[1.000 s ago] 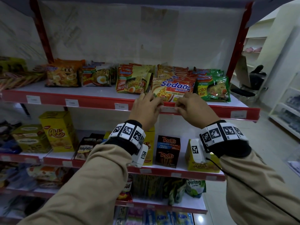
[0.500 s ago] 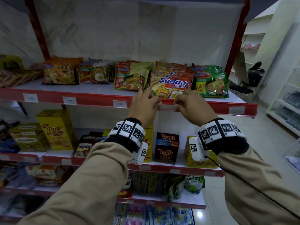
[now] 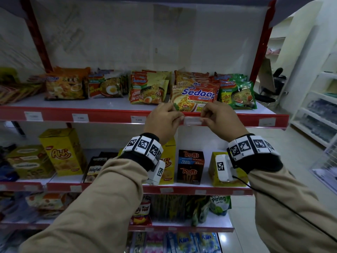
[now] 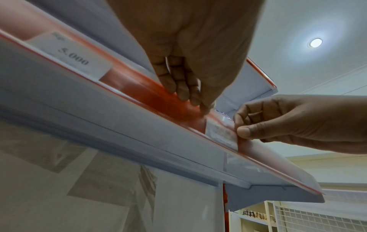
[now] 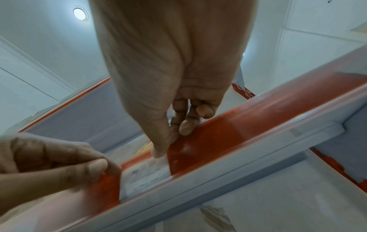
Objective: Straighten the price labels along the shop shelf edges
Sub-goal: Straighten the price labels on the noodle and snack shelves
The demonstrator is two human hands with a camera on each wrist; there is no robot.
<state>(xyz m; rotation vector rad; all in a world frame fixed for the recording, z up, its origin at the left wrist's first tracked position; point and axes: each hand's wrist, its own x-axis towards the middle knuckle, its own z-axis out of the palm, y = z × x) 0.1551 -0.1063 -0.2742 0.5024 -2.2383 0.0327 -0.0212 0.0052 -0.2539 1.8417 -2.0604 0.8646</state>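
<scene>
A white price label [image 3: 193,121] sits in the red edge strip [image 3: 109,115] of the top shelf. My left hand [image 3: 179,118] pinches its left end and my right hand [image 3: 204,119] pinches its right end. In the left wrist view the label [image 4: 220,135] lies in the strip, the right hand's thumb [image 4: 246,131] presses its right edge, and my left fingers [image 4: 184,92] rest on the strip. In the right wrist view the label [image 5: 147,177] shows between the right hand [image 5: 168,141] and the left hand [image 5: 95,169]. Its print is blurred.
More labels sit along the same strip: label [image 3: 33,116], label [image 3: 80,117], label [image 3: 138,119] and label [image 3: 267,122]. Noodle packs [image 3: 195,95] lie just behind the strip. Boxes stand on the lower shelf [image 3: 182,189]. An aisle with white racks [image 3: 317,114] lies to the right.
Both hands stay on the same label. The gap between them has widened slightly, so a little more of the label shows.
</scene>
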